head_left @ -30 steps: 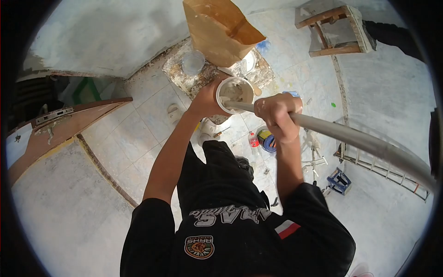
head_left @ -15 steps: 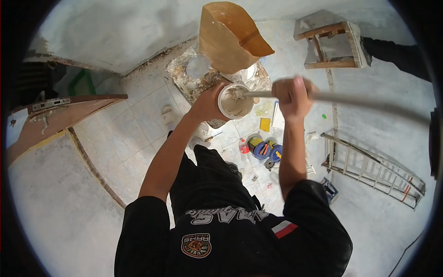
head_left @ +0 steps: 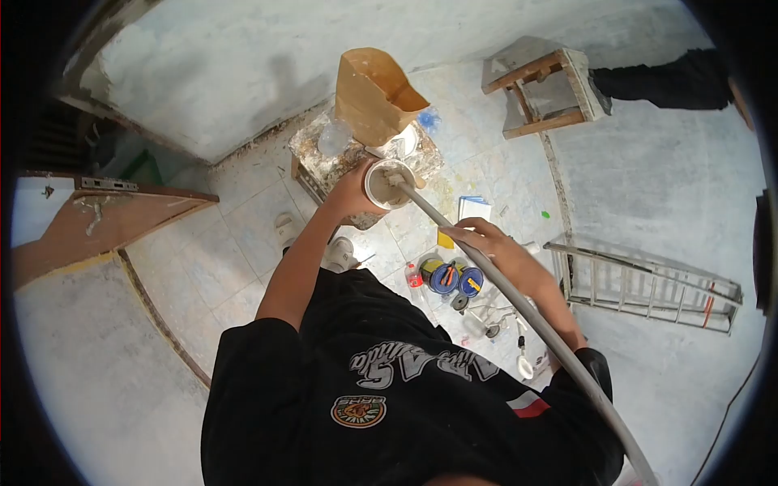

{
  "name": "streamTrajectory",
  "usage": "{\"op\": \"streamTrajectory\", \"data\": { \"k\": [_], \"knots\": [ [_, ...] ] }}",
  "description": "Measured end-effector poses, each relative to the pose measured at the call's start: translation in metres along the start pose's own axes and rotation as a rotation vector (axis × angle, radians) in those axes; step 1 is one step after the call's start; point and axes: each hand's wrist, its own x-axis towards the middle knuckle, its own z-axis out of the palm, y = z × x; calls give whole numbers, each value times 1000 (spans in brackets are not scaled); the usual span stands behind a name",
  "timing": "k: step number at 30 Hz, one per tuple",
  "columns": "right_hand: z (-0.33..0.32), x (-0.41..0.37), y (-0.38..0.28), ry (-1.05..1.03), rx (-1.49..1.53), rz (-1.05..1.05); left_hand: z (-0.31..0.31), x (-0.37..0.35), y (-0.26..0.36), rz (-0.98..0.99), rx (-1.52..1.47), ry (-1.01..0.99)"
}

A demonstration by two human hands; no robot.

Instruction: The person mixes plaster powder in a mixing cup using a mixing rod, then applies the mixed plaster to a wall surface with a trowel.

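A white plastic tub with pale, thick paste inside is tipped so that its mouth faces me. My left hand is closed around its left side. A long grey pole runs diagonally from the tub past my right arm to the lower right, its far end in the paste. My right hand grips the pole partway along, the fingers bent around it and partly hidden. Just beyond the tub, a brown paper bag stands upright with its top open on a stained low platform.
A clear plastic container sits beside the bag. Blue-lidded cans and a red-labelled bottle stand on the floor. A ladder is at the right. Another person's dark-clothed leg rests by a wooden stool. A door is left.
The pole has swung from nearly level to a diagonal toward the lower right. My right hand has moved down and changed its hold. The tub appears slightly farther left as the view shifts.
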Motion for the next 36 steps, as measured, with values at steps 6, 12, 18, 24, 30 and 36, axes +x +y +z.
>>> {"op": "streamTrajectory", "data": {
  "k": [6, 12, 18, 24, 30, 36],
  "knots": [
    [-66, -27, -23, -51, 467, 503, -1, -1, 14, -53, 51, -14],
    [-19, -1, 18, -167, -192, 35, 6, -3, 1, -4, 25, -3],
    [56, 25, 17, 154, 138, -227, -4, -2, 12, -37, 16, 3],
    [73, 93, 36, 846, 904, -272, -3, 0, 10, -57, 9, 21],
    [70, 147, 52, 1120, 1155, -295, 0, 2, -2, 107, 65, 39],
    [87, 164, 19, 1310, 1365, -190, 1, 10, -6, 111, 126, 5]
  ]
}}
